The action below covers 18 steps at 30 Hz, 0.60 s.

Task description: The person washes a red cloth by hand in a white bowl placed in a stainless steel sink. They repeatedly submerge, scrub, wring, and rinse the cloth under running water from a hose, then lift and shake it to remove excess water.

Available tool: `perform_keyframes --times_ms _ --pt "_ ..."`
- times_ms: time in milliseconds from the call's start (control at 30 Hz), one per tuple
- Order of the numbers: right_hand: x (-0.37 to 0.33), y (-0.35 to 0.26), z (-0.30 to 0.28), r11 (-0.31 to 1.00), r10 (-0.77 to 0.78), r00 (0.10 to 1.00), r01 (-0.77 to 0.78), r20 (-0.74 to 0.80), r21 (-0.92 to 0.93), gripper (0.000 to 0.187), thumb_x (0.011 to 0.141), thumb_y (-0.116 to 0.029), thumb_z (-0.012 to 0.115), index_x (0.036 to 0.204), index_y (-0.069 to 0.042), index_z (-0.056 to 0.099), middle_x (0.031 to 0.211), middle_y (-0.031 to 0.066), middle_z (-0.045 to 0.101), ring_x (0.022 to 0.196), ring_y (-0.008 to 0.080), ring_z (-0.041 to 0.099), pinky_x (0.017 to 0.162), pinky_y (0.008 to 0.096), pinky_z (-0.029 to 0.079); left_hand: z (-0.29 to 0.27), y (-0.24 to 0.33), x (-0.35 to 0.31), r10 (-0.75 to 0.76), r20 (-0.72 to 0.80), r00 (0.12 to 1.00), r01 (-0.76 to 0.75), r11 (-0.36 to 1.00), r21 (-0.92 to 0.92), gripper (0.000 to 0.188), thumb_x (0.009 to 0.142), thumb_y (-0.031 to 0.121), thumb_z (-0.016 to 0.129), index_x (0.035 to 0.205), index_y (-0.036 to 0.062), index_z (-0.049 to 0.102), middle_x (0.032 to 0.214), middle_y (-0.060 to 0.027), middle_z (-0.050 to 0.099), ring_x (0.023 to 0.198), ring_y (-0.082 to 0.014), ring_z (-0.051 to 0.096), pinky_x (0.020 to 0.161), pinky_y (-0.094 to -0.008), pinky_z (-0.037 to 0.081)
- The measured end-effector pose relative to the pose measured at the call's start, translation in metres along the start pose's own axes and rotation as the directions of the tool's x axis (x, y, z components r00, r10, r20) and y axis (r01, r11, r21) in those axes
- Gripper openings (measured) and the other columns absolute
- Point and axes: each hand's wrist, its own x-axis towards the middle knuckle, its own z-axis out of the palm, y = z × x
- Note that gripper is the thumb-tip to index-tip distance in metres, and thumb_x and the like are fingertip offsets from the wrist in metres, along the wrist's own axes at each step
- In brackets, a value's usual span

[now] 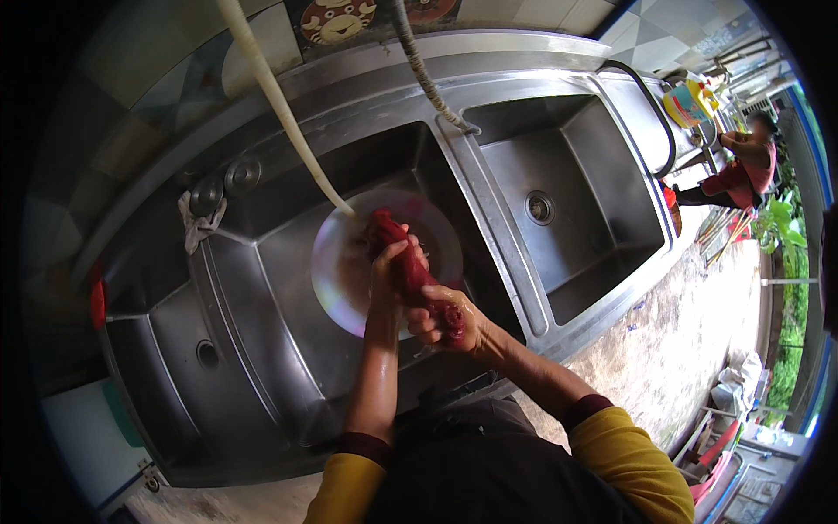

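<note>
A wet, dark red cloth [408, 269] is bunched into a long roll between my two hands. Closed round its upper part is my left hand [384, 264], while my right hand [466, 320] grips the lower end, where a knot of cloth sticks out. Beneath the cloth, a pale, shiny round basin [332, 293] with murky water stands in the middle compartment of the steel sink [284, 349]. The end of a cream hose [292, 131] hangs down at the basin's far edge, close to the cloth's upper tip.
To the right lies another sink bowl with a drain [540, 208]; a third is at left. A grey hose [425, 74] reaches the divider. Metal lids [243, 176] and a white rag [201, 222] lie at the back left. A yellow jug [688, 105] and another person [742, 170] are far right.
</note>
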Motion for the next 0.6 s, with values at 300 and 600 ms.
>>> perform_keyframes --times_ms 300,600 --pt "0.022 -0.010 -0.003 0.335 -0.321 0.823 -0.365 -0.469 -0.869 0.023 0.079 -0.021 0.060 0.064 -0.003 0.057 0.052 0.0089 0.054 0.039 0.0206 0.052 0.036 0.0342 0.039 -0.050 -0.004 0.017 0.026 -0.359 0.933 0.251 0.667 0.701 0.014 0.071 0.021 0.061 0.065 0.0115 0.054 0.058 -0.0005 0.052 0.048 -0.0135 0.049 0.050 -0.0263 0.041" --pt "0.019 -0.013 -0.035 -0.033 -0.301 0.862 -0.438 -0.409 -0.899 0.042 0.079 -0.033 0.066 0.105 0.000 0.064 0.092 0.0151 0.067 0.077 0.0244 0.068 0.060 0.0376 0.056 -0.164 -0.027 -0.017 -0.065 -0.437 0.897 0.339 0.736 0.586 0.041 0.075 0.033 0.075 0.096 -0.0004 0.064 0.089 -0.0097 0.065 0.075 -0.0207 0.062 0.067 -0.0354 0.051"
